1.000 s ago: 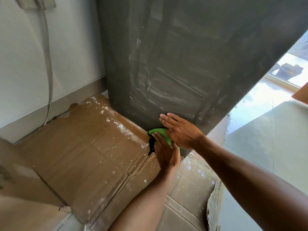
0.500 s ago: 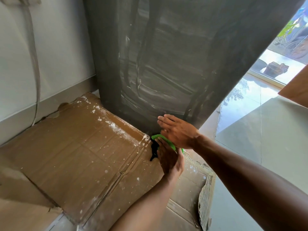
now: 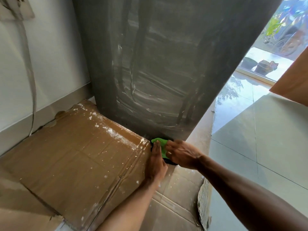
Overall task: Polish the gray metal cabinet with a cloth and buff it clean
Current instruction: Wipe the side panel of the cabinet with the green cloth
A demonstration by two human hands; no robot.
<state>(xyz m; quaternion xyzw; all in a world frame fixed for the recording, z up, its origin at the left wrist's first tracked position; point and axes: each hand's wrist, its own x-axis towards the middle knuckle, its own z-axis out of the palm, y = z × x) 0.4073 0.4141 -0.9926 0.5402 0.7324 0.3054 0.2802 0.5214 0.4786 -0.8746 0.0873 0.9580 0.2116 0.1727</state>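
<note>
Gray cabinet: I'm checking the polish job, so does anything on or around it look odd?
Yes. The gray cabinet face carries whitish smeared streaks, not yet buffed out, and white flecks spatter the cardboard at its foot. Its right edge is ragged.

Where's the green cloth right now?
In the head view, low and center: the green cloth is at the foot of the gray cabinet, between the left hand and right hand.

The cabinet [image 3: 166, 64] stands at the far edge of the cardboard [image 3: 83, 155]. The wall [image 3: 50, 55] lies left of it and the floor [image 3: 266, 139] right. The cloth [image 3: 160, 142] lies at its foot, between the left hand [image 3: 155, 162] and right hand [image 3: 183, 154].
</note>
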